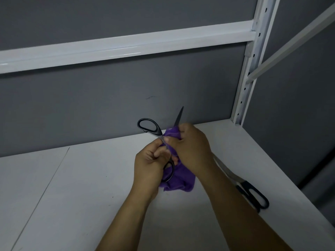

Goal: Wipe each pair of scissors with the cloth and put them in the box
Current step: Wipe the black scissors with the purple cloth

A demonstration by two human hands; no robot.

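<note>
While the left hand (151,163) sits just below the middle of the frame, its fingers curled tight round the lower handle of a pair of black-handled scissors (158,132), the right hand (192,147) presses against it from the right, fingers and thumb bunched on a purple cloth (181,184). The scissors are splayed open. One handle loop juts out to the upper left of the hands, and the other shows dark beneath the left palm against the cloth. One blade (179,116) pokes up out of the right fist, tilted a little to the right, with its tip set against the grey wall (90,105). I cannot make out the other blade among the fingers and fabric. The cloth is wrapped round the base of the visible blade inside the right hand, and the rest hangs in folds under both hands. I cannot tell whether its lower edge touches the white shelf surface (72,196). Toward the lower right, a second pair of scissors (253,195) lies flat on the shelf, black handles pointing to the lower right corner, its blades partly hidden behind the right forearm. A white rail (126,46) crosses the upper frame and meets a perforated white upright (248,69) at the right.
</note>
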